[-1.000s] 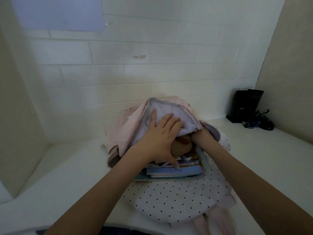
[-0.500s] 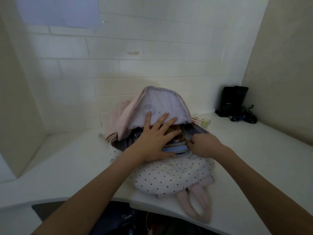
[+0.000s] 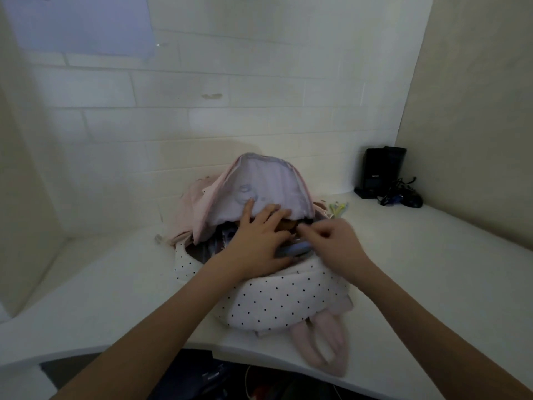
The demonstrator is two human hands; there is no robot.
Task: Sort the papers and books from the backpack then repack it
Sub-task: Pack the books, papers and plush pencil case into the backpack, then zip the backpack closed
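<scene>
A white backpack with black dots (image 3: 282, 301) lies on the white desk (image 3: 121, 287), its pink flap (image 3: 268, 189) folded back and the mouth open. Books and papers (image 3: 294, 249) show inside, a blue edge on top. My left hand (image 3: 256, 241) lies flat over the opening, fingers spread, tips under the flap's edge. My right hand (image 3: 331, 241) is at the right rim of the opening, fingers pinched together on something small there; what it grips is too blurred to tell. Pink straps (image 3: 320, 345) hang over the desk's front edge.
A black device with cables (image 3: 383, 174) stands in the back right corner. Small pale green items (image 3: 339, 207) lie just right of the backpack. Walls close the desk on the left, back and right. A sheet of paper (image 3: 78, 21) hangs on the back wall.
The view pulled back from the backpack. My right hand came out of the opening to its right rim. The books have sunk deeper inside the bag under my left hand.
</scene>
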